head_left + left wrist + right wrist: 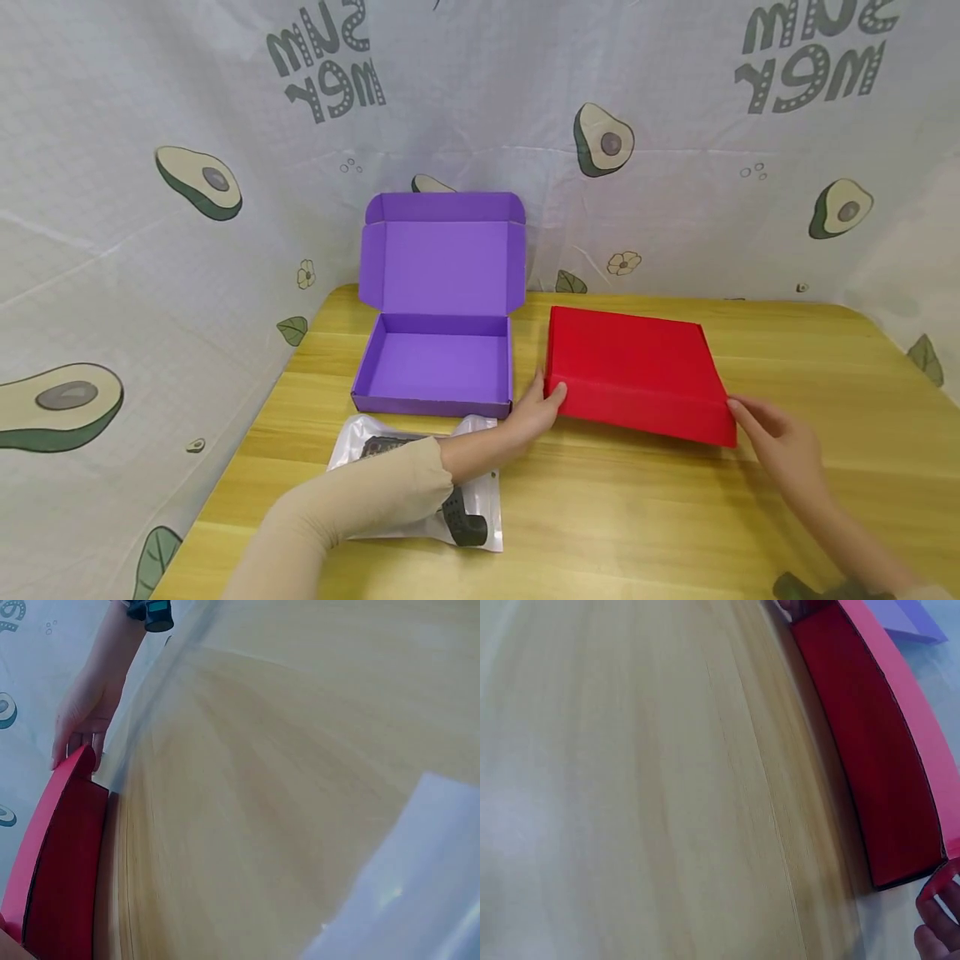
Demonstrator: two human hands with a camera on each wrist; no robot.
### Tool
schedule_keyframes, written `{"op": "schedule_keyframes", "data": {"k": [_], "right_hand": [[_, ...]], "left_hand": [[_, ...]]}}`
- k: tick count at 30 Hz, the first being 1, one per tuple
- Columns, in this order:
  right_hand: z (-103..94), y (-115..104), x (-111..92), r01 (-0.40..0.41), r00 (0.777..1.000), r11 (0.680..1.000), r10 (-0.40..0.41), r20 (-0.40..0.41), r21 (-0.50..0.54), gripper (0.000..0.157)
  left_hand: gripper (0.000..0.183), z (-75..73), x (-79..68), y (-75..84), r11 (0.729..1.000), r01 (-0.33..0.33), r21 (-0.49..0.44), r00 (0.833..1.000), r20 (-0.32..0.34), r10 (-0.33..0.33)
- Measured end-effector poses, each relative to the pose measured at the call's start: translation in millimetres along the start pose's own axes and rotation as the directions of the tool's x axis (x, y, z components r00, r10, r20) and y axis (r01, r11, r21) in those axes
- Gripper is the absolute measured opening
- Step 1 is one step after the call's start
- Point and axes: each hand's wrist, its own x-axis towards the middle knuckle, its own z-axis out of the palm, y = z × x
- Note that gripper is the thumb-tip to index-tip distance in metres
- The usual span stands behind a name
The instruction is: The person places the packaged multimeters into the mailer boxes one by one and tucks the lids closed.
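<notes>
A red cardboard box (pixel 633 354) sits on the table with its front flap (pixel 648 412) tilted outward over the front wall. At the flap's left end my left hand (pixel 534 410) grips the box, thumb on the red front face and fingers along the side. My right hand (pixel 780 442) pinches the flap's right corner. In the right wrist view the right fingers (pixel 939 919) hold a small red side tab, and the dark red front wall (pixel 870 750) shows under the lid edge. The left wrist view shows the right hand (pixel 86 712) at the far end.
An open purple box (pixel 438 367), lid upright, stands left of the red one. In front of it lies a clear plastic bag (pixel 487 500) with dark items, partly hidden under my left forearm. A printed curtain (pixel 480 108) hangs behind the wooden table (pixel 600 517).
</notes>
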Motion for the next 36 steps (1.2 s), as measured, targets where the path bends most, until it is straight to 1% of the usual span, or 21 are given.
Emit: {"op": "schedule_keyframes", "data": {"k": [4, 7, 11, 15, 18, 22, 24, 27, 31, 34, 36], "right_hand": [[-2.3, 0, -4, -0.011, 0.999, 0.999, 0.013, 0.043, -0.04, 0.054], [-6.3, -1, -5, 0.007, 0.995, 0.996, 0.002, 0.104, -0.086, 0.056], [-12.9, -4, -3, 0.039, 0.98, 0.988, -0.008, 0.199, -0.152, 0.056], [-17.7, -10, 1, 0.059, 0.954, 0.978, 0.003, 0.299, -0.199, 0.057], [-19.7, -16, 4, 0.064, 0.939, 0.972, 0.018, 0.344, -0.226, 0.057], [-20.8, -22, 5, 0.038, 0.928, 0.979, 0.041, 0.371, -0.201, 0.057], [-21.3, -24, 5, 0.011, 0.921, 0.985, 0.057, 0.385, -0.173, 0.058], [-21.6, -25, 5, -0.006, 0.915, 0.991, 0.06, 0.398, -0.136, 0.058], [-22.5, -25, 5, -0.021, 0.91, 0.994, 0.065, 0.411, -0.111, 0.057], [-22.9, -26, 6, -0.032, 0.906, 0.993, 0.075, 0.417, -0.11, 0.058], [-23.2, -27, 6, -0.033, 0.905, 0.992, 0.082, 0.417, -0.124, 0.058]], "left_hand": [[0.06, -3.3, -2.2, -1.0, 0.999, -0.039, 0.029, 0.999, 0.0, 0.039], [0.055, -5.2, -2.4, -0.8, 0.995, -0.088, 0.047, 0.996, -0.006, 0.089], [0.05, -5.5, -3.0, 0.2, 0.992, -0.114, 0.062, 0.992, -0.04, 0.117], [0.046, -4.0, -4.9, 2.8, 0.995, -0.094, 0.042, 0.991, -0.087, 0.098], [0.044, -2.5, -6.6, 4.6, 0.997, -0.08, -0.014, 0.991, -0.107, 0.078], [0.043, -1.0, -8.4, 6.6, 0.995, -0.055, -0.079, 0.99, -0.135, 0.044], [0.043, -0.4, -9.2, 8.0, 0.995, -0.04, -0.092, 0.988, -0.151, 0.026], [0.042, 0.7, -10.2, 8.9, 0.996, -0.047, -0.082, 0.986, -0.166, 0.032], [0.046, 2.4, -13.8, 11.0, 0.998, -0.043, -0.036, 0.992, -0.123, 0.038], [0.051, 2.3, -17.8, 12.7, 1.0, -0.017, -0.014, 0.996, -0.087, 0.016], [0.051, 1.5, -19.5, 13.5, 1.0, -0.005, -0.014, 0.996, -0.084, 0.004]]}}
